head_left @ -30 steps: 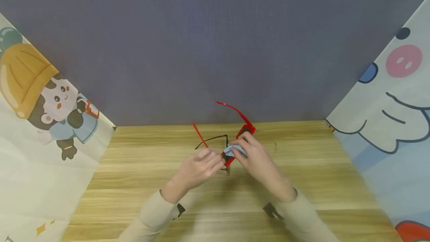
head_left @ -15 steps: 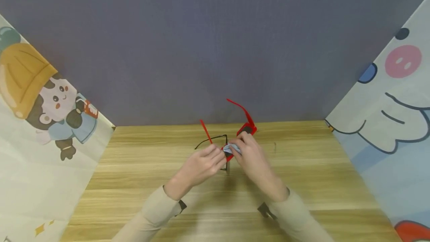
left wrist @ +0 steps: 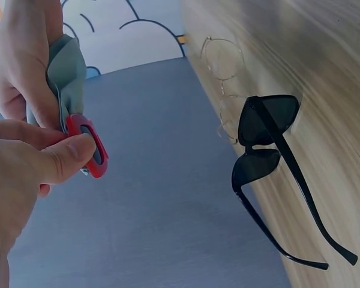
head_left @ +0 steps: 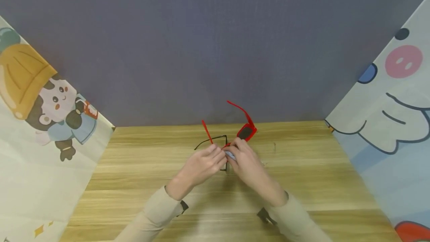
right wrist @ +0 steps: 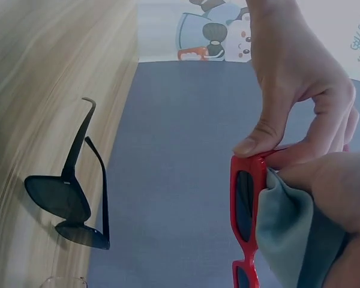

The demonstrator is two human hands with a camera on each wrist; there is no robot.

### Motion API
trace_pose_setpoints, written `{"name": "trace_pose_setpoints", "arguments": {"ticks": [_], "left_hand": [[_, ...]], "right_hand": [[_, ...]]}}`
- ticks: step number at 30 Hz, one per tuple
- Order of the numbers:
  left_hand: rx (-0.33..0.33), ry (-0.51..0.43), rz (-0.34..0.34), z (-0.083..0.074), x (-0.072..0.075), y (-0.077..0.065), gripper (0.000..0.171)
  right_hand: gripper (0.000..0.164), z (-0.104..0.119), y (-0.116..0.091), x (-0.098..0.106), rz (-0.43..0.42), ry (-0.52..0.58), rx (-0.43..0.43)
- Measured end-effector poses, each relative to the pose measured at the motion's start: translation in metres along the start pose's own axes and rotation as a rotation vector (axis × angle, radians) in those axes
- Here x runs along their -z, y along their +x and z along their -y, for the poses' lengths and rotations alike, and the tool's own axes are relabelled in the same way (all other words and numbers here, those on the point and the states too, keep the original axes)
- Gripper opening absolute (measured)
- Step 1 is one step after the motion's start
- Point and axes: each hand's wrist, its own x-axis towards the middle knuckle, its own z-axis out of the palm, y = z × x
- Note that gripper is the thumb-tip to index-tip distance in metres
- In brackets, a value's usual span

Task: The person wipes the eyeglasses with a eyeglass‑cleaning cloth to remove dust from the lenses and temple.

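Observation:
Red-framed sunglasses point(head_left: 246, 132) with dark lenses are held up over the table, temples unfolded. My left hand point(head_left: 201, 163) pinches one end of their frame between thumb and fingers. A light blue cloth point(right wrist: 288, 228) is gripped in my right hand point(head_left: 252, 167) and pressed against the lens nearest my left hand. In the head view my fingers cover most of that lens and cloth. Below the hands, black sunglasses point(left wrist: 267, 117) stand on the table with temples open, partly hidden in the head view.
Thin wire-rimmed glasses point(left wrist: 243, 60) lie on the wooden table point(head_left: 141, 182), to the right of the black sunglasses. A grey panel point(head_left: 215, 47) closes off the table's far edge. Cartoon-printed walls point(head_left: 386, 130) stand at both sides.
My right hand and the cloth have slid down and left toward my left hand, uncovering more of the far lens. The red sunglasses have shifted slightly right since the first frame.

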Motion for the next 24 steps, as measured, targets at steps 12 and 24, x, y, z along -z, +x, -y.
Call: {"name": "trace_pose_setpoints", "arguments": {"ticks": [12,24], "left_hand": [[-0.029,-0.006,-0.011,0.001,0.004,-0.003,0.013],[-0.024,-0.002,-0.023,0.003,0.003,-0.005,0.03]], "right_hand": [[0.02,-0.014,0.004,0.002,-0.019,0.014,-0.057],[0.019,-0.006,0.006,0.0,-0.01,0.008,-0.035]]}}
